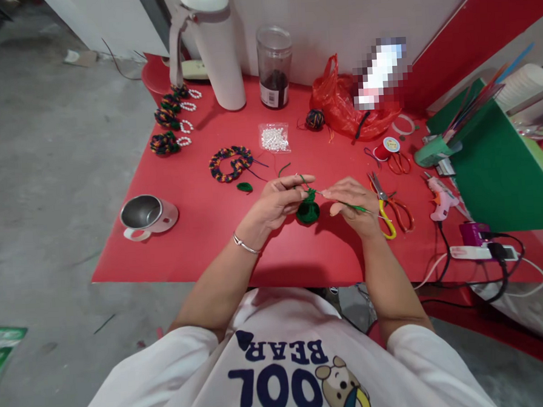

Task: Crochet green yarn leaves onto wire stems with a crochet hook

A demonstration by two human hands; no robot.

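My left hand [277, 198] pinches a small green crochet piece [311, 193] between thumb and fingers, with a strand of green yarn running over the index finger. A crochet hook [359, 208] with a green grip lies in my right hand [352, 200], its tip at the stitches. Just below the piece, on the red table, sits dark green yarn [308, 213], apparently a small ball. A green crocheted leaf [244, 187] and a curved multicolour crocheted strip [224, 169] rest to the left of my hands.
Scissors [382, 191], a pink glue gun [442, 200] and a power strip [472, 252] are on the right. A mug [147, 213] stands left; a bag of white beads [275, 138], a tumbler [274, 70], a tall flask [220, 54] and a red plastic bag [334, 106] lie beyond.
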